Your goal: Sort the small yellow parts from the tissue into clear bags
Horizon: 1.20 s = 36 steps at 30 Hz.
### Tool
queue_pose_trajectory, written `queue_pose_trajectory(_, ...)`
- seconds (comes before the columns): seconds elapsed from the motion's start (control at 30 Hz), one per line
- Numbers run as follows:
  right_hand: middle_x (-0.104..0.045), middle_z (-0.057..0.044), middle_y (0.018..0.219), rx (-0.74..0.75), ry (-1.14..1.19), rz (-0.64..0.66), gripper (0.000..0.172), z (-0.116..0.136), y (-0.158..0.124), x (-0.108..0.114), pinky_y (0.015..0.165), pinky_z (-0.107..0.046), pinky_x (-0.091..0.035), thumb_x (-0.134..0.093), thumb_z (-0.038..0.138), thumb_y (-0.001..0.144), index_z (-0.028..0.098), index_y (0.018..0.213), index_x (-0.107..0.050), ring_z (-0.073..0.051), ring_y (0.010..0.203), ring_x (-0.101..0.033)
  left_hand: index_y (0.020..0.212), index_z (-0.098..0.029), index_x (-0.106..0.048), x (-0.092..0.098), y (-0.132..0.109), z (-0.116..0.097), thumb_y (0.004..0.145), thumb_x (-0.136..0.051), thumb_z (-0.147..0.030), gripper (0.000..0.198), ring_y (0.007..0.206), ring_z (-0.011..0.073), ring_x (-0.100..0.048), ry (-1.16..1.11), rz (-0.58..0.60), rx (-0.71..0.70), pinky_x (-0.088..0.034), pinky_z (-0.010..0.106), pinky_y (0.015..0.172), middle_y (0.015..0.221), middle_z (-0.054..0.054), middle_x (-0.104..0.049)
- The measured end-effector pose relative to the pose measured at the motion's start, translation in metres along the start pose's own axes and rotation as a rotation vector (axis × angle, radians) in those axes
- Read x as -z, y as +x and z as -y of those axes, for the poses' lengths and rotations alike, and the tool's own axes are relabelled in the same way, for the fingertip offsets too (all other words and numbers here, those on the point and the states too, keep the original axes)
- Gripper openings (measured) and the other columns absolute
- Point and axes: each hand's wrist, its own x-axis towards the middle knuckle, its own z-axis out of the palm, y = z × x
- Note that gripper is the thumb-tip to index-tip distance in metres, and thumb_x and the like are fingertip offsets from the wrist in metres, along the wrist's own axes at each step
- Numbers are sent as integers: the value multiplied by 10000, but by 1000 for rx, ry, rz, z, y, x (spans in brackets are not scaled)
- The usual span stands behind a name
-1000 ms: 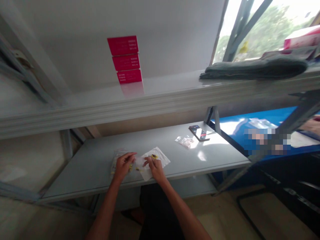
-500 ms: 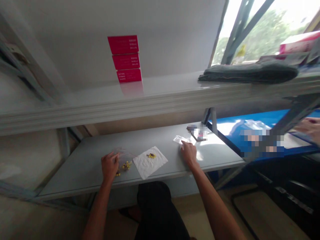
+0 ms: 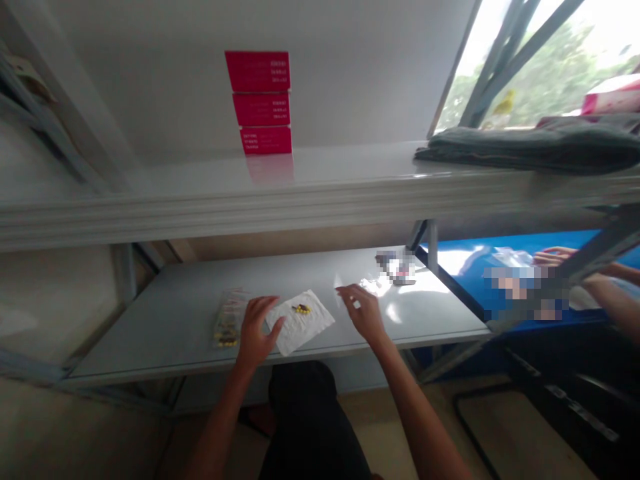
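My left hand (image 3: 257,331) is open, thumb and fingers apart, over the left edge of a small white cloth (image 3: 301,332). Near the middle of that cloth lies a small item with yellow beads and a dark part (image 3: 301,309). Left of the hand are clear plastic bags (image 3: 231,303) with more yellow-and-dark beaded pieces (image 3: 227,339) in or under them. Right of the cloth, my right hand (image 3: 364,312) pinches a thin, clear plastic bag (image 3: 338,287) at its fingertips. More clear plastic (image 3: 376,285) lies on the shelf behind this hand.
Blurred-out items (image 3: 397,265) lie at the grey shelf's (image 3: 180,293) back right. Above are stacked red boxes (image 3: 263,110) and a folded dark cloth (image 3: 520,148) on the upper shelf. At right, another person's hands (image 3: 555,257) are over a blue surface (image 3: 457,263), behind a metal post.
My left hand has left the plastic bags and moved right to the cloth. My right hand has lifted a clear bag and shifted slightly left. The view has shifted slightly.
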Motion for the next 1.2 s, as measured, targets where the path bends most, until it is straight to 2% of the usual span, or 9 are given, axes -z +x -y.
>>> queue_pose_trajectory(0.07, -748, -49, 950, 65, 208, 250, 257, 28, 2, -19, 744, -268, -490, -501, 282, 1004, 224, 1013, -752, -162, 807, -664, 1408, -214, -526, -2, 7, -16, 816, -754, -432, 670, 1283, 300, -498, -57, 89, -39, -407, 470, 1097, 1372, 128, -583)
queue_pose_trajectory(0.1, -751, -41, 949, 52, 274, 299, 230, 38, 2, -30, 719, -259, -486, -532, 297, 993, 228, 1029, -748, -154, 771, -657, 1389, -222, -550, -3, 10, -21, 793, -776, -446, 675, 1262, 301, -518, -81, 130, -51, -420, 466, 1082, 1334, 123, -613)
queue_pose_trajectory(0.2, -738, -27, 875, -73, 406, 230, 188, 48, 1, -63, 668, -242, -478, -596, 342, 956, 210, 1004, -721, -149, 730, -647, 1197, -242, -694, -2, 11, -14, 856, -718, -420, 386, 1008, 250, -648, -137, 200, 37, -497, 408, 954, 1004, 68, -733)
queue_pose_trajectory(0.27, -720, -29, 817, -201, 424, 82, 205, 40, 1, -82, 658, -250, -485, -574, 354, 957, 189, 969, -695, -157, 711, -650, 1076, -232, -748, 1, 7, 3, 894, -664, -412, 269, 881, 226, -682, -182, 213, 169, -523, 374, 882, 890, 53, -746)
queue_pose_trajectory(0.37, -720, -55, 838, -350, 230, -79, 203, 20, 0, -103, 700, -294, -495, -536, 300, 950, 175, 930, -694, -183, 732, -642, 964, -197, -778, 3, -7, 33, 885, -643, -477, 322, 909, 253, -715, -290, 191, 374, -545, 373, 870, 952, 86, -777)
queue_pose_trajectory(0.53, -700, -98, 1026, -145, -183, 109, 167, 9, -5, -129, 918, -387, -457, -617, 194, 886, 204, 980, -754, -253, 986, -570, 1307, -163, -646, -6, -31, 52, 906, -585, -534, 550, 1053, 266, -706, -483, 83, 547, -560, 370, 894, 1164, 132, -745)
queue_pose_trajectory(0.8, -668, -94, 1021, -36, -212, 156, 171, 9, -8, -137, 893, -364, -455, -568, 162, 931, 211, 899, -728, -251, 990, -530, 1267, -226, -685, -1, -36, 48, 947, -579, -400, 380, 1096, 221, -648, -448, 69, 372, -489, 353, 986, 1167, 94, -703)
queue_pose_trajectory(1.07, -705, -69, 909, -331, 222, -179, 225, 3, -11, -125, 749, -307, -499, -539, 316, 954, 176, 938, -714, -186, 803, -631, 1140, -202, -750, -6, -30, 44, 837, -727, -430, 380, 889, 203, -676, -379, 35, 476, -530, 305, 824, 936, 52, -724)
queue_pose_trajectory(1.2, -731, -72, 965, -210, 374, -49, 203, 15, -11, -122, 807, -314, -511, -588, 317, 930, 192, 956, -746, -192, 883, -659, 1135, -207, -755, -17, -17, 39, 865, -687, -449, 369, 887, 210, -690, -346, 88, 442, -535, 311, 832, 936, 56, -740)
